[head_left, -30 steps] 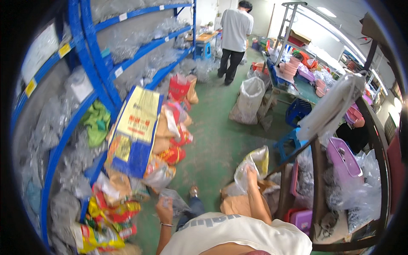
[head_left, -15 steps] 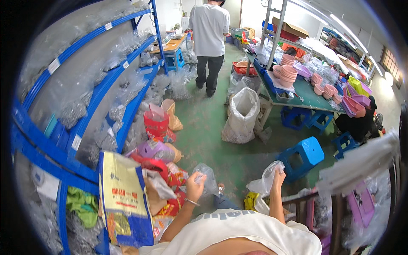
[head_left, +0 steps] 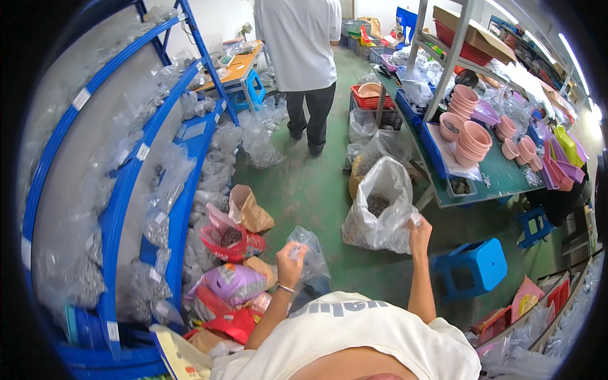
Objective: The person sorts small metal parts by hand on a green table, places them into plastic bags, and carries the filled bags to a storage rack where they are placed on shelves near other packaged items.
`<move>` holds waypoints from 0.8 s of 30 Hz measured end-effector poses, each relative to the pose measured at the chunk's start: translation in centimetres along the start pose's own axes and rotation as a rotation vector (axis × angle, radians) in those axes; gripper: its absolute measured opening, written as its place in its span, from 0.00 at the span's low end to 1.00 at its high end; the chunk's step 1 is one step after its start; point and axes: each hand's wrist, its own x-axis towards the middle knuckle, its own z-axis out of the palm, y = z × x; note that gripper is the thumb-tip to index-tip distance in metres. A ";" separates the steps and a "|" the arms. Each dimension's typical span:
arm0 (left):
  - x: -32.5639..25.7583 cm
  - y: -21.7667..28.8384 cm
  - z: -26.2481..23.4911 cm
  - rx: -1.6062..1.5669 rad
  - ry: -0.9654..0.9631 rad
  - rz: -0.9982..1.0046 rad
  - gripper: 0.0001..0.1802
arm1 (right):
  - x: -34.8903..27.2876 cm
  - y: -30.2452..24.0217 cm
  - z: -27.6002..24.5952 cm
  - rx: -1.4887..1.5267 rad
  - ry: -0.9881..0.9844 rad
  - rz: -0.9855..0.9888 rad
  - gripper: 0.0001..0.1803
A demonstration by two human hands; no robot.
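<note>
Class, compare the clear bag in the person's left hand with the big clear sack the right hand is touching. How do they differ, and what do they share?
The small bag is held up off the floor in the left hand; the sack stands on the green floor, with the right hand at its edge. The small bag looks nearly empty; the sack is far bulkier and has dark bits showing in its open mouth. Both are clear crinkled plastic.

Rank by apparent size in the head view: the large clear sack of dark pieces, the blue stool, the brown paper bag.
1. Clear sack.
2. Blue stool.
3. Brown paper bag, though it lies farther off, so its true size is unsure.
</note>
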 end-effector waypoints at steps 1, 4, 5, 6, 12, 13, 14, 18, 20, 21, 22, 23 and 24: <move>2.9 -1.4 0.4 0.044 -0.022 0.045 0.08 | 2.9 0.4 2.1 -0.036 0.010 -0.047 0.05; 11.6 -4.9 2.0 -0.002 -0.084 -0.037 0.08 | 12.2 0.6 7.7 -0.152 -0.043 -0.067 0.07; 14.4 -6.0 2.5 -0.027 -0.109 -0.068 0.08 | 15.1 -0.1 9.3 -0.144 -0.055 -0.014 0.09; 17.4 -6.5 3.2 0.043 -0.138 -0.048 0.08 | 17.9 -0.5 10.8 -0.059 -0.034 0.054 0.10; 34.1 -10.0 8.7 -0.028 -0.186 -0.013 0.07 | 33.5 -0.5 17.5 0.163 -0.004 0.150 0.15; 36.6 -10.4 9.7 -0.029 -0.189 -0.011 0.07 | 35.6 -0.3 18.9 0.218 0.006 0.184 0.15; 39.1 -10.8 10.7 -0.043 -0.206 -0.014 0.07 | 37.7 0.0 20.2 0.273 0.015 0.217 0.15; 48.4 -12.8 15.6 -0.080 -0.246 0.026 0.06 | 46.1 3.6 24.8 0.328 0.041 0.247 0.17; 52.6 -13.7 18.5 -0.066 -0.265 0.044 0.06 | 50.3 5.4 26.8 0.335 0.070 0.288 0.18; 54.4 -14.1 19.6 -0.040 -0.281 0.047 0.06 | 52.2 6.0 28.0 0.322 0.079 0.292 0.18; 56.1 -14.4 20.5 -0.011 -0.294 0.052 0.05 | 54.0 6.3 29.1 0.313 0.087 0.297 0.18; 57.4 -16.0 21.7 -0.047 -0.323 -0.007 0.06 | 55.8 6.5 30.3 0.303 0.097 0.301 0.18; 58.8 -15.7 22.7 -0.043 -0.343 -0.007 0.06 | 57.4 7.1 30.9 0.277 0.102 0.300 0.17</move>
